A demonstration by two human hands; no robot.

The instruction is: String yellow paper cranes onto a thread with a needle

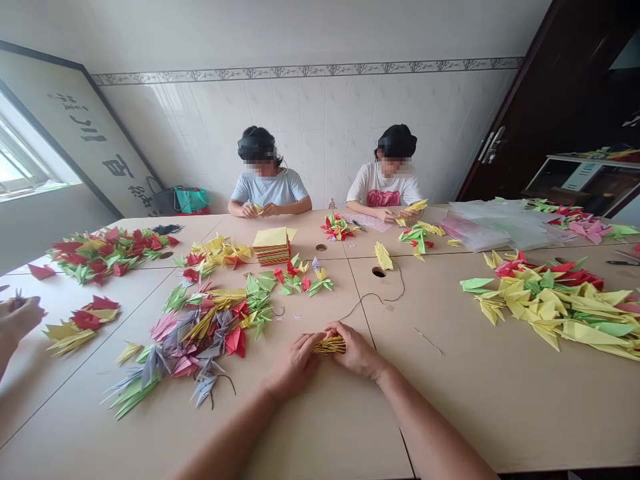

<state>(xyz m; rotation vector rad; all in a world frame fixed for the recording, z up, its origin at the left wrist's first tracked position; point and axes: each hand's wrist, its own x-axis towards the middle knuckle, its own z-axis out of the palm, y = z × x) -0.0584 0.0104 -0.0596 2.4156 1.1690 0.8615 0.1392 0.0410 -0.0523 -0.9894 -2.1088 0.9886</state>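
Observation:
My left hand (pixel 296 365) and my right hand (pixel 358 353) close in from both sides on a bundle of yellow folded paper cranes (pixel 330 345), low over the table. The fingers are wrapped around its ends and hide part of it. A dark string (pixel 361 299) curves across the table from near my right fingers towards a single yellow paper piece (pixel 383 256). To the left of my hands spreads a pile of folded paper cranes (pixel 193 327) in lilac, pink, green, red and yellow. A thin needle-like piece (pixel 429 341) lies to the right.
A stack of square paper (pixel 271 248) stands mid-table. Large crane piles lie at left (pixel 110 252) and right (pixel 560 300). Two people (pixel 270 180) sit opposite, handling yellow paper; another person's hand (pixel 20 320) shows at far left. Plastic sheets (pixel 495 223) lie at back right.

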